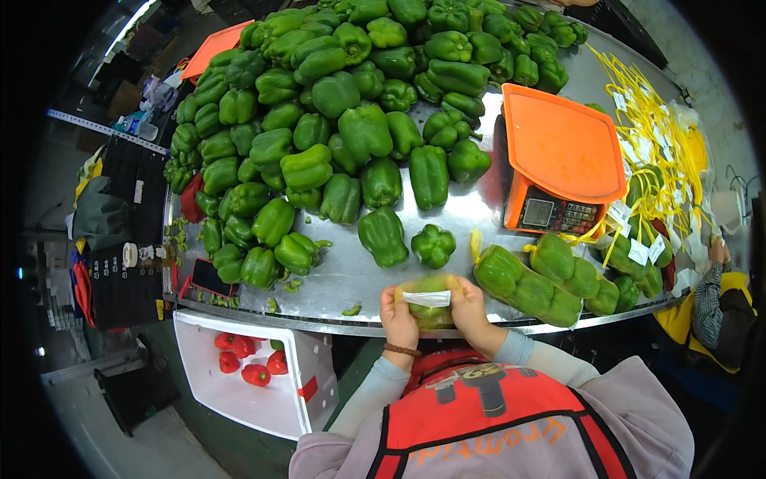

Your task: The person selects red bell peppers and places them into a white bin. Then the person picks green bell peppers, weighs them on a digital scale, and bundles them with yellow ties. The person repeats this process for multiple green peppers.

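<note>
My left hand (399, 321), with a beaded bracelet at its wrist, grips the left side of a yellow mesh bag (407, 290) at the table's front edge. The bag's right side is in my right hand (471, 310). A white label (426, 299) lies across the front of the mesh, and something green shows through it, apparently a bell pepper. Just beyond my hands, a green bell pepper (433, 246) rests on the metal table (335, 263) beside a longer one (382, 237). To the right lies a filled net of green peppers (526, 287).
A large heap of green bell peppers (335, 94) covers the table's far left. An orange digital scale (562, 143) stands right, beside yellow mesh nets (664, 138) with labels. A phone (212, 277) lies at left. Below, a white foam box (239, 404) holds red peppers (256, 375).
</note>
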Demonstrator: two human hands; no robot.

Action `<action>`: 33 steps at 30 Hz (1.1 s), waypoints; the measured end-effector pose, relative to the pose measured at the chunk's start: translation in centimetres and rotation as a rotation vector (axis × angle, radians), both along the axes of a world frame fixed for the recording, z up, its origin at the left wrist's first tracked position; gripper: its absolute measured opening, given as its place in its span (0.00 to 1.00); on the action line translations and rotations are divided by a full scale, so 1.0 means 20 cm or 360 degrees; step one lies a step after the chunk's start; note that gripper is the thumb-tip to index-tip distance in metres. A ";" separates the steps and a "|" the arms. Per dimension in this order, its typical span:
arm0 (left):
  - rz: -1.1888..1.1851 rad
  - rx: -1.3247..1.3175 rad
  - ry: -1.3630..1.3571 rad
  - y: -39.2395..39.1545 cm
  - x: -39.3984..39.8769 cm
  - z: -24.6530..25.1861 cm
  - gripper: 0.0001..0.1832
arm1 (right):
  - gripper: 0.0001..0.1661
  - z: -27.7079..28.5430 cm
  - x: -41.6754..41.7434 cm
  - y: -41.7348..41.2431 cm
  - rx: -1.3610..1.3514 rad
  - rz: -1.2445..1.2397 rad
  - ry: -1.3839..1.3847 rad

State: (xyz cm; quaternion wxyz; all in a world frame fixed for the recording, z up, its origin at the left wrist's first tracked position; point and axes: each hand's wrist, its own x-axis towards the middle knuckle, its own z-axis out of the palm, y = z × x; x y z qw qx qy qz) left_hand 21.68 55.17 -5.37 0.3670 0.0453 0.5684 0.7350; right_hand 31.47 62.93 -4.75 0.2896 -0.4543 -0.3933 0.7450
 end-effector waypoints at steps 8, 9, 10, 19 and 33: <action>-0.0141 0.0088 0.0093 0.19 -0.06 0.48 0.08 | 0.06 0.44 -0.03 0.16 -0.0172 -0.0189 0.0280; -0.0149 0.0161 0.0052 0.24 -0.07 0.49 0.08 | 0.07 0.49 -0.04 0.22 -0.0183 -0.0174 0.0251; -0.0169 0.0156 0.0007 0.30 -0.08 0.48 0.07 | 0.08 0.54 -0.05 0.28 -0.0210 -0.0179 0.0234; -0.0216 0.0219 0.0375 0.52 -0.18 0.29 0.07 | 0.11 0.46 -0.14 0.50 -0.0183 -0.0253 0.0310; -0.0153 0.0027 0.0125 0.59 -0.21 0.22 0.06 | 0.13 0.30 -0.13 0.70 -0.0729 0.0104 0.0315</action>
